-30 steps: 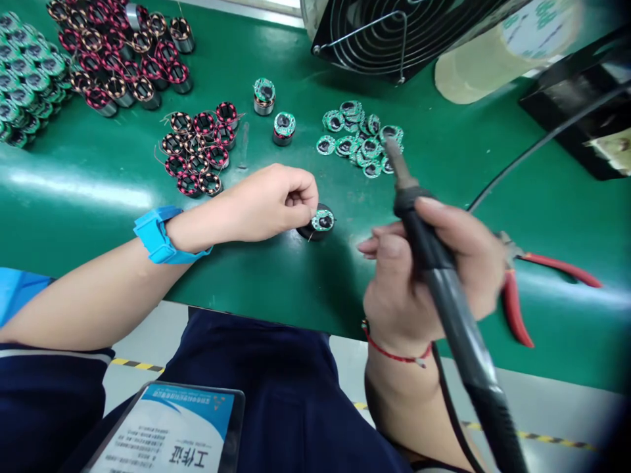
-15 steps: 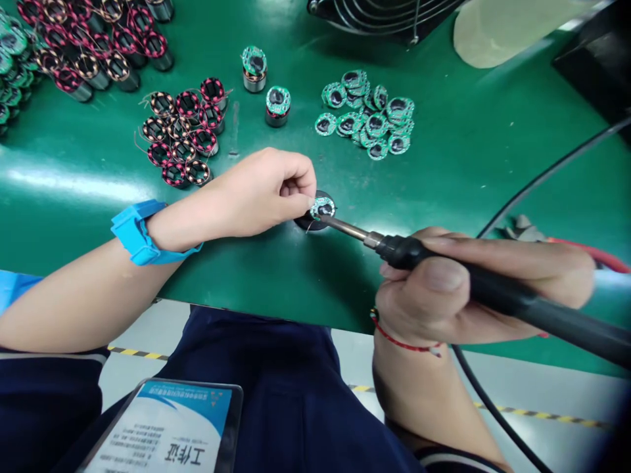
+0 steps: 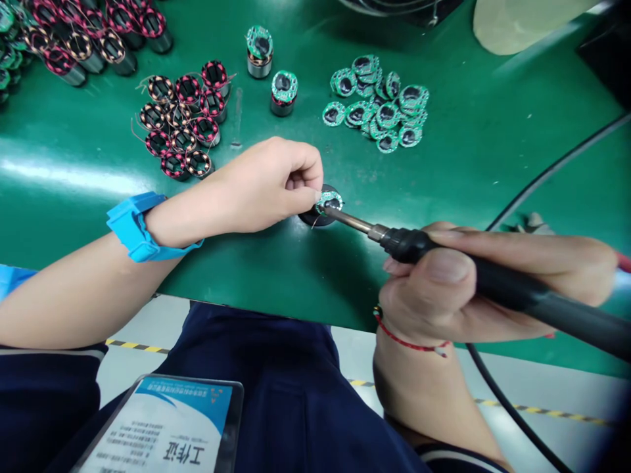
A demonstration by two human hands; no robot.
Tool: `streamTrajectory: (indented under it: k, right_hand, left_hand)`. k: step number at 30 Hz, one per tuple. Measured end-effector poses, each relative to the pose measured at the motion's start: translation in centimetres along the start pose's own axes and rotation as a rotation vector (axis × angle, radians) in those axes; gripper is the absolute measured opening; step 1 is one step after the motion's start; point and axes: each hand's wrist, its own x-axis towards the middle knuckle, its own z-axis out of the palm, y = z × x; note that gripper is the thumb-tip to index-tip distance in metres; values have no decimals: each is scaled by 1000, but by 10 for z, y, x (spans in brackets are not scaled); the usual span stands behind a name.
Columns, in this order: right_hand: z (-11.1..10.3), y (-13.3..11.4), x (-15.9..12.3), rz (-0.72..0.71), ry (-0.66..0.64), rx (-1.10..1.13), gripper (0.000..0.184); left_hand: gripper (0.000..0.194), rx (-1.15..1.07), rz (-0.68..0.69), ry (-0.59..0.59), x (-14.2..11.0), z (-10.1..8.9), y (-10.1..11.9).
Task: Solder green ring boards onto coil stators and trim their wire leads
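Note:
My right hand grips a black-handled soldering iron. Its metal tip meets a small round green circuit board that sits in or on a dark round base. Pinched at the board's left edge is my left hand, thumb and forefinger closed; what lies between those fingertips is too small to make out. A thin wire end sticks out at the base's near side. Behind, two motor stators stand upright, each capped with a green board.
Several loose round boards lie in a heap beyond my hands. To the left stand several bare wound stators, with a larger group farther back. A black cable crosses the right side, near partly hidden pliers.
The view has shifted slightly, so things on the table appear a little displaced. Both hands stay at the board, the iron's tip still against it.

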Motion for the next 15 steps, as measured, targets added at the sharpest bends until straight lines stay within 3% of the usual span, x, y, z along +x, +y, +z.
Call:
streamTrajectory:
  k: [8,15]
  right_hand:
    - [-4,4,-1,-78,-74,-36,44]
    - [-4,4,-2,-123,-54,36,28]
  left_hand:
    - [7,-1,-6,5,-1,0,2]
    - [8,13,-5,20,-1,1,3]
